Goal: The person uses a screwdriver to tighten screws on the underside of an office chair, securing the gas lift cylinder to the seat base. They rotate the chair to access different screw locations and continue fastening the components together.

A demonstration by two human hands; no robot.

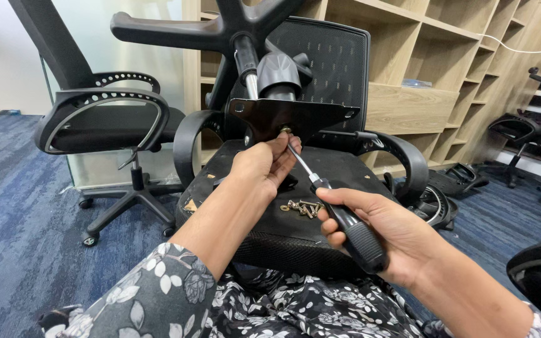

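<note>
**Desk:** What's the grip doing?

**Me:** I've got the right hand (383, 235) wrapped tight around the black handle of a screwdriver (339, 213), low and right of centre. The shaft runs up and left, and its tip sits at a small brass-coloured screw (285, 130) under the black metal mounting plate (295, 116), just above mid-frame.

**Desk:** And the left?

**Me:** I see the left hand (261, 166) at centre, fingers pinched together around the shaft right below that screw (whether the fingertips touch the screw itself, I can't tell). Its knuckles are just under the plate's edge.

**Desk:** Where is the plate?

**Me:** It's held over the seat of an office chair (345, 169) that fills the middle of the frame. Fixed to it are a grey gas cylinder (248, 69) and a black star base (220, 28), pointing up to the top centre.

**Desk:** Anything loose?

**Me:** I count a small heap of brass-coloured screws (302, 208) on the seat, between the two hands and just left of the screwdriver handle.

**Desk:** Surroundings?

**Me:** A second office chair (104, 119) stands at the left on blue carpet (14, 206). Wooden shelving (427, 56) covers the upper right, with more chair parts (452, 188) on the floor at the right edge. Floral sleeves (the person's own) fill the bottom.
</note>
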